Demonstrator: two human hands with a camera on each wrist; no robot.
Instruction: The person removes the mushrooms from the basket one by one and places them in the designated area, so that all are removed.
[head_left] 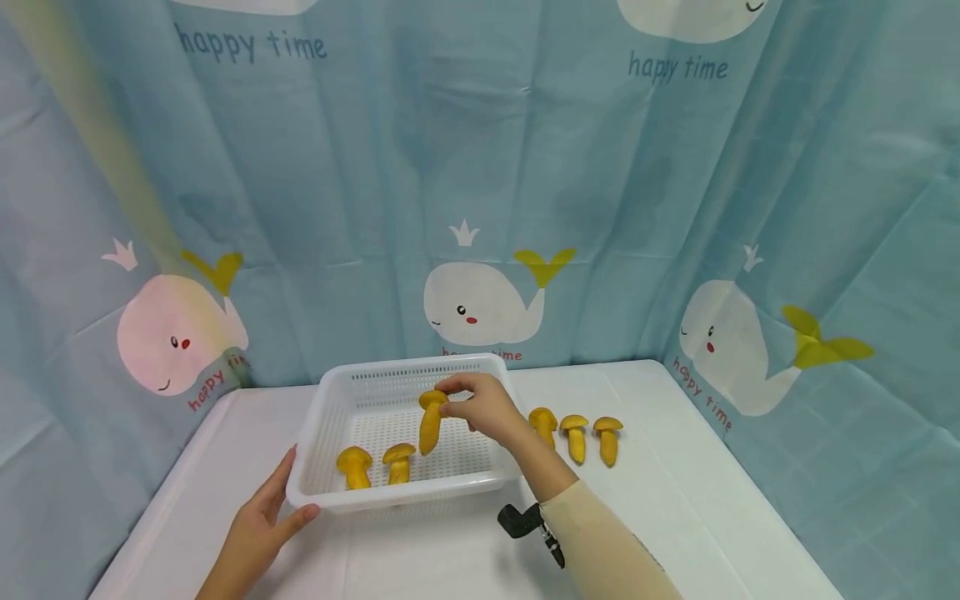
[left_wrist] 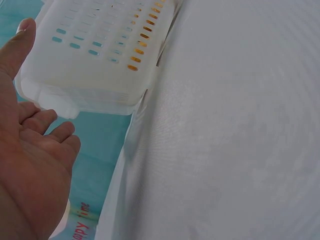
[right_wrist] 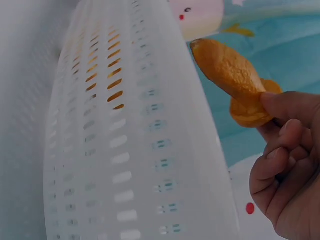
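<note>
My right hand (head_left: 483, 407) pinches a yellow mushroom (head_left: 431, 423) near its cap between thumb and fingers, with the stem pointing down over the white plastic basket (head_left: 390, 497). The right wrist view shows the same mushroom (right_wrist: 225, 70) above the basket's rim. Inside the basket, toward its front left, are two more mushrooms, one (head_left: 354, 467) beside the other (head_left: 399, 462). My left hand (head_left: 258, 529) holds the basket's front left corner, thumb at the front rim and fingers along the left side. In the left wrist view that hand (left_wrist: 37, 145) has its lower fingers bent by the rim.
Three more mushrooms lie in a row right of the basket: one (head_left: 543, 423) partly behind my right forearm, a middle one (head_left: 575, 437) and a right one (head_left: 607, 440). A white cloth (head_left: 697, 500) covers the table. Blue whale-print curtains (head_left: 360, 208) surround it.
</note>
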